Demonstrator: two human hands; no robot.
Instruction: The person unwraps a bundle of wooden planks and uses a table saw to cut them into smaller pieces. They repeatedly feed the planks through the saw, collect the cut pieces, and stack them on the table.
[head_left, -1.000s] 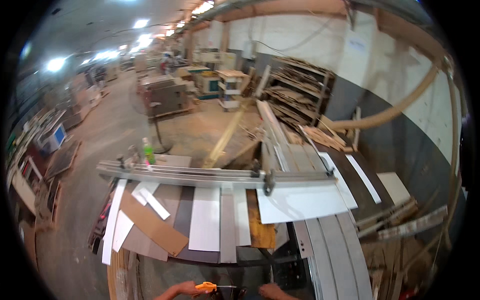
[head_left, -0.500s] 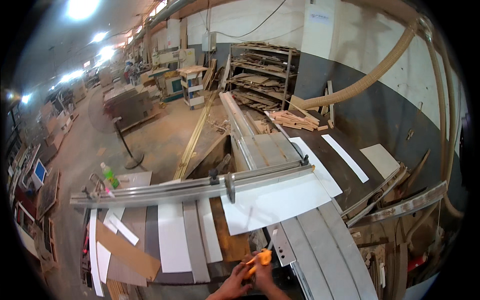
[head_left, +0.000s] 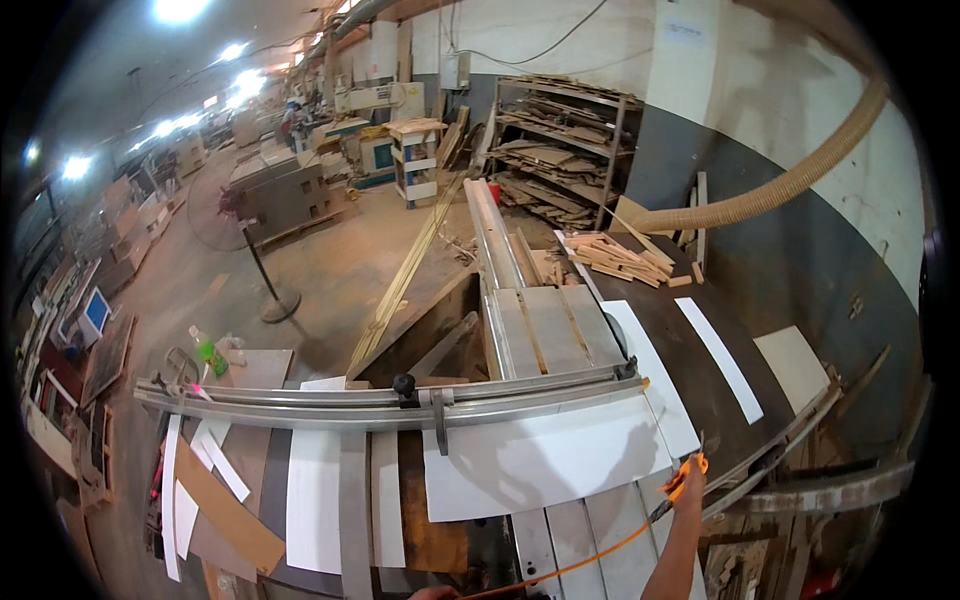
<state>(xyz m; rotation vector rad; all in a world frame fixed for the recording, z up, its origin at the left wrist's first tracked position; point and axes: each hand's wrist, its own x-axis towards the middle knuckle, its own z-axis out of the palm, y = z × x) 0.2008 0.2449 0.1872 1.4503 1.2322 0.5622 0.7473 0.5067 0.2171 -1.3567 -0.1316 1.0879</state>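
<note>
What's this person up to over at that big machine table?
Their right hand grips an orange air gun near the right end of a large white board. An orange hose runs from it toward the left hand, mostly cut off at the lower edge, so its grip is unclear. The board lies flat on the table, alongside a metal rail.

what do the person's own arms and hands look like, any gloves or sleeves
The right grip is an ungloved human hand on a bare, tapering forearm, with no sleeve in view. The left grip barely shows at the lower edge; it looks ungloved, but any sleeve is out of view.
</note>
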